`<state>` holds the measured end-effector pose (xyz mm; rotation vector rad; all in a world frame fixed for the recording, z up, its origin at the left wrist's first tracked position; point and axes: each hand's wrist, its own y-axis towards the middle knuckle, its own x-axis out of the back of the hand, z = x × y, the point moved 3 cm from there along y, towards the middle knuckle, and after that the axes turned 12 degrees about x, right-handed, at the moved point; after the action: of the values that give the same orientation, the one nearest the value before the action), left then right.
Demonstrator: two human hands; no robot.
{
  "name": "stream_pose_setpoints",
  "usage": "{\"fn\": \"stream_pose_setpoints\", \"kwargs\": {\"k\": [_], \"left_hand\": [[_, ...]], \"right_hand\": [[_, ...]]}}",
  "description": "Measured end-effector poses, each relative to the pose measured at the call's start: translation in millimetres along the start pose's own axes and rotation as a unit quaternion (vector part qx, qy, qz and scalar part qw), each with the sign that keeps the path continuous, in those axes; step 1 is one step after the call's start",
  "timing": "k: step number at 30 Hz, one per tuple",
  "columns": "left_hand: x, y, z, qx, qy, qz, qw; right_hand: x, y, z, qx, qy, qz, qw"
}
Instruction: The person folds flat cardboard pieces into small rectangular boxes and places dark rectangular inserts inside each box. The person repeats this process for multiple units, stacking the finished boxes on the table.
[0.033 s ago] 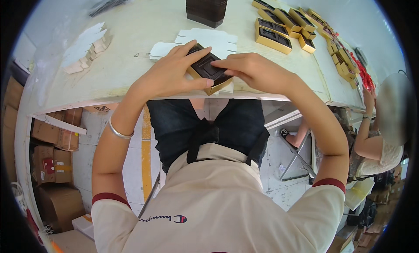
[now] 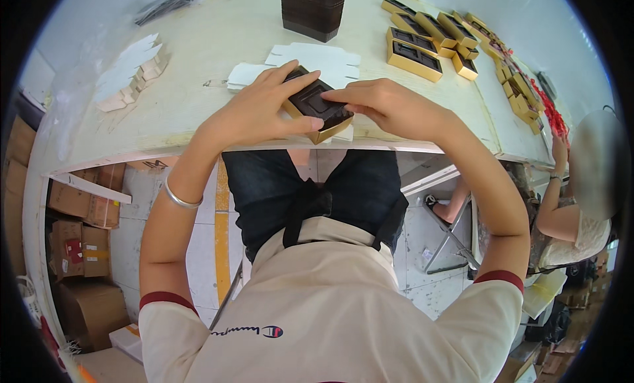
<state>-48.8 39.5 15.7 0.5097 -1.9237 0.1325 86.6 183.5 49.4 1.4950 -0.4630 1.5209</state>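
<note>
A small gold box (image 2: 321, 138) with a black plastic tray (image 2: 316, 100) in it lies tilted near the table's front edge. My left hand (image 2: 264, 105) spans it, with the thumb on the near end and the fingers over the far end, gripping it. At the tray's right edge, my right hand (image 2: 380, 104) has its index finger laid on the black plastic and the other fingers curled together. Its fingertips are partly hidden, and they seem to pinch the tray's edge. Flat white card pieces (image 2: 317, 56) lie under and behind the box.
A tall stack of black trays (image 2: 313, 13) stands behind the cards. Several gold boxes with black inserts (image 2: 414, 59) sit at the back right. White folded cartons (image 2: 129, 72) are at left. At far right, another person's hand (image 2: 560, 149) is by red ribbon (image 2: 553, 115).
My right hand has shifted very slightly to the right along the tray. My left hand and the box look the same.
</note>
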Motion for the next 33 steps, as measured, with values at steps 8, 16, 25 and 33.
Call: {"fn": "stream_pose_setpoints", "kwargs": {"k": [8, 16, 25, 33], "left_hand": [[-3, 8, 11, 0.006, -0.040, 0.044, 0.998], [-3, 16, 25, -0.036, -0.100, 0.099, 0.989], [-13, -11, 4, -0.050, -0.034, -0.065, 0.996], [-14, -4, 10, -0.078, -0.070, -0.046, 0.993]], "right_hand": [[0, 12, 0, 0.038, 0.011, 0.000, 0.999], [-13, 17, -1, -0.133, 0.246, -0.072, 0.957], [0, 26, 7, -0.102, 0.173, 0.006, 0.980], [-16, 27, 10, 0.032, 0.019, -0.058, 0.998]]}}
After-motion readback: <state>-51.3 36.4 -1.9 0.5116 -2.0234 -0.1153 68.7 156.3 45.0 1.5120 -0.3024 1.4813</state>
